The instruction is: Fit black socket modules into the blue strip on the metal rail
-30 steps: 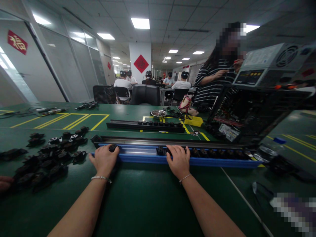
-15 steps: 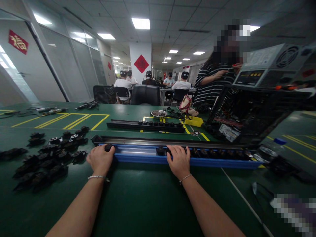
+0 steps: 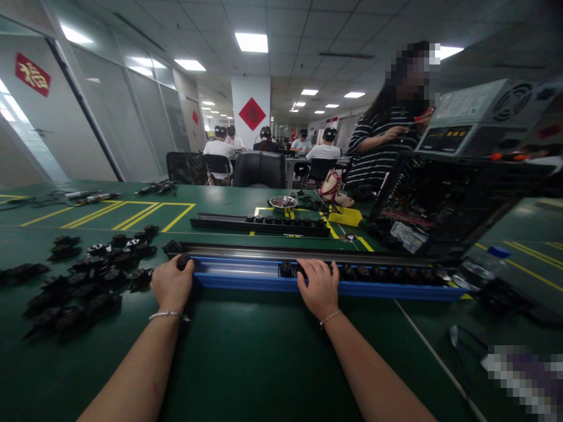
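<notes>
While the left hand (image 3: 172, 284) rests at the left end of the blue rail (image 3: 250, 284), its fingers are bent and drawn in around a small black part (image 3: 182, 262), which shows at their tips; how firm the hold is cannot be read from this view. Right hand (image 3: 318, 284) lies over the middle of the same rail, fingers slightly parted and bent over the channel; what sits beneath them is hidden, so any grip there cannot be told. Blue rail lies crosswise on the green counter (image 3: 246, 363), just in front of a long black rail (image 3: 264, 252). Between the hands a pale stretch of channel shows, with one black block (image 3: 287, 268) just left of the right hand; a row of similar blocks (image 3: 378, 273) fills the channel on its right. Loose black parts (image 3: 83, 287) lie in a cluster left of the left hand, some overlapping. Farther back: a shorter black rail (image 3: 220, 221), a metal bowl (image 3: 282, 203) and a yellow tray (image 3: 346, 217). At right, an opened computer case (image 3: 453, 193) carries a grey power supply (image 3: 479, 111); behind it stands a person in a striped top (image 3: 380, 155).
</notes>
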